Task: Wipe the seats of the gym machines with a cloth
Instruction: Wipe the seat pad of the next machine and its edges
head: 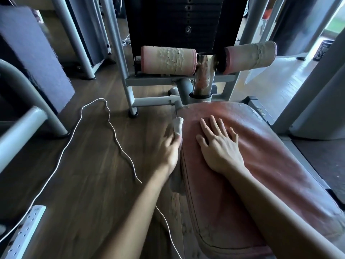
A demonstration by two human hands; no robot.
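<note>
A worn red padded seat fills the lower right of the head view. My right hand lies flat on its top, fingers straight and spread. My left hand is at the seat's left side edge and grips a grey-white cloth. One end of the cloth sticks out past my fingers and the rest hangs down along the seat's side. The cloth touches the seat's left edge.
Two cracked pink roller pads on a rusty post stand beyond the seat, before a black weight stack. A white cord trails over the wooden floor to a power strip. Grey machine frames stand at both sides.
</note>
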